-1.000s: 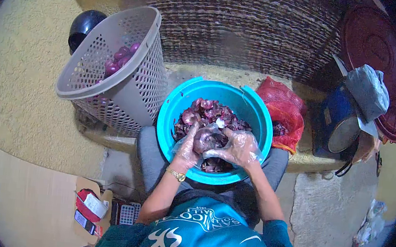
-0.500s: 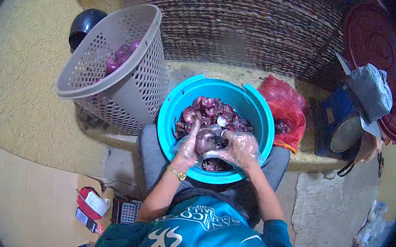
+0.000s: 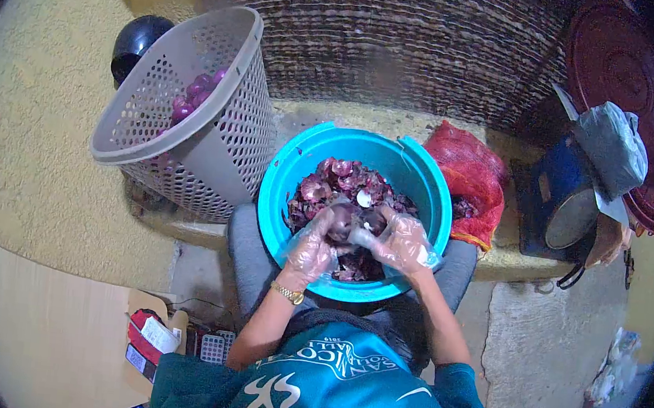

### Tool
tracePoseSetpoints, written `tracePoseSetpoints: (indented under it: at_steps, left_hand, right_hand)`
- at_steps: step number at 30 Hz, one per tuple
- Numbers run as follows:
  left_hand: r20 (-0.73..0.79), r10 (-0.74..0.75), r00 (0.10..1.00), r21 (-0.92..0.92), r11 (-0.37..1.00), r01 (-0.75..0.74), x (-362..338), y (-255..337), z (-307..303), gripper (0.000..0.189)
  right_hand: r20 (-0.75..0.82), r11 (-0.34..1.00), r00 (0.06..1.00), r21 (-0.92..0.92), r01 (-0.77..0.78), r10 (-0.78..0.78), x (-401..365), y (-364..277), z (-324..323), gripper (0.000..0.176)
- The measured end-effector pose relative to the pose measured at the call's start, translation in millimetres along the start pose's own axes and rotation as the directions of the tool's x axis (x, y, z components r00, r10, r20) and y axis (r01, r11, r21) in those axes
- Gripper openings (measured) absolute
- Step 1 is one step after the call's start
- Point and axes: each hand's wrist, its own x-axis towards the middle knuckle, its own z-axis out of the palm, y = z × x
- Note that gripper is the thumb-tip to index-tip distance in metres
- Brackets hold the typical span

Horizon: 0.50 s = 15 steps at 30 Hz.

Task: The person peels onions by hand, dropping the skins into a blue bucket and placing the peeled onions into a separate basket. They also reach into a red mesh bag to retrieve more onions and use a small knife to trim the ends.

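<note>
I sit in a humble home's work corner: rough yellow plaster floor, concrete ledge, big woven basket, red mesh sack, perforated plastic basket, teal basin of onion skins.

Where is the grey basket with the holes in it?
In the head view, the grey basket leans at the upper left, on the person's left side, just beside the turquoise tub, with purple onions inside it.
</note>
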Motion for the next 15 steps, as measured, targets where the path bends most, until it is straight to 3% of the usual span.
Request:
tracePoseSetpoints:
  at_steps: [2, 3, 6, 7, 9, 13, 15]
  left_hand:
    - [-0.067, 0.008, 0.998, -0.125, 0.992, -0.016, 6.5, -3.8, -8.0, 0.054]
    - [-0.074, 0.006, 0.997, -0.133, 0.991, -0.016, 6.9, -1.0, -11.0, 0.056]
    - [-0.091, -0.015, 0.996, -0.233, 0.972, -0.006, 9.4, -0.4, -9.7, 0.056]
    - [-0.092, -0.015, 0.996, -0.232, 0.973, -0.007, 9.0, 1.1, -6.8, 0.056]
    - [-0.120, -0.042, 0.992, -0.220, 0.975, 0.015, 5.9, 2.6, -0.5, 0.058]
    - [-0.167, -0.078, 0.983, -0.211, 0.977, 0.042, 5.4, 2.3, 1.0, 0.060]
    - [-0.111, -0.100, 0.989, -0.226, 0.972, 0.072, 7.3, 3.8, 0.4, 0.062]
  right_hand:
    - [-0.058, 0.990, 0.994, 0.113, -0.090, 0.097, -1.1, -6.5, -2.2, 0.056]
    - [0.005, 0.982, 0.994, 0.155, -0.112, 0.113, -0.5, -7.0, -5.5, 0.046]
    - [-0.017, 0.973, 0.999, 0.230, -0.034, 0.038, 1.3, -2.4, -5.8, 0.032]
    - [-0.017, 0.972, 0.999, 0.231, -0.033, 0.038, 1.8, -1.2, -5.8, 0.032]
    - [-0.046, 0.957, 0.994, 0.270, 0.109, -0.100, 1.8, 0.3, -4.8, 0.028]
    - [-0.010, 0.963, 0.988, 0.222, 0.154, -0.156, 6.5, 0.9, -4.1, 0.028]
    - [0.051, 0.986, 0.993, 0.134, 0.102, -0.110, 5.8, -1.4, -9.8, 0.030]
